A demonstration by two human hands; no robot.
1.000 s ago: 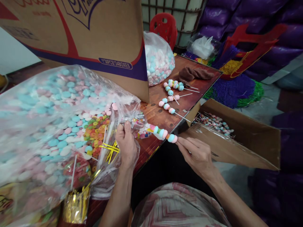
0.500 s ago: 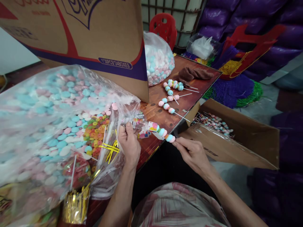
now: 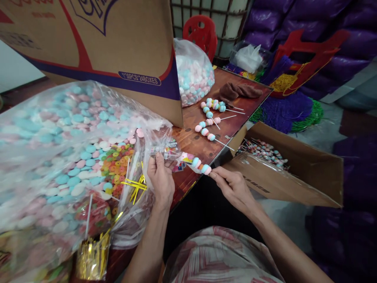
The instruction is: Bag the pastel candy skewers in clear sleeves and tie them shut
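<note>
Between thumb and fingers my left hand (image 3: 161, 177) pinches a small printed clear plastic bag (image 3: 172, 153) above the table edge. My right hand (image 3: 231, 184) is closed at the near end of a marshmallow skewer (image 3: 201, 165) of pink, blue and orange pieces; its stick is hidden by the fingers. The skewer's far end sits inside the mouth of the bag, while its near pieces are outside. Beyond the hands, several finished marshmallow skewers (image 3: 206, 131) lie on the table (image 3: 188, 137). Gold twist ties (image 3: 135, 184) rest left of my left hand.
A big clear bag of marshmallows and gummy rings (image 3: 73, 165) spreads across the left. Behind it stands a tall cardboard box (image 3: 118, 47), beside another marshmallow bag (image 3: 194, 74). An open carton (image 3: 306, 169) holding many skewers sits at the right. A brown cloth (image 3: 238, 91) lies at the far corner.
My right hand has moved left toward my left hand, pushing the skewer further into the plastic bag. The left hand keeps its pinch; the whole view has shifted slightly.
</note>
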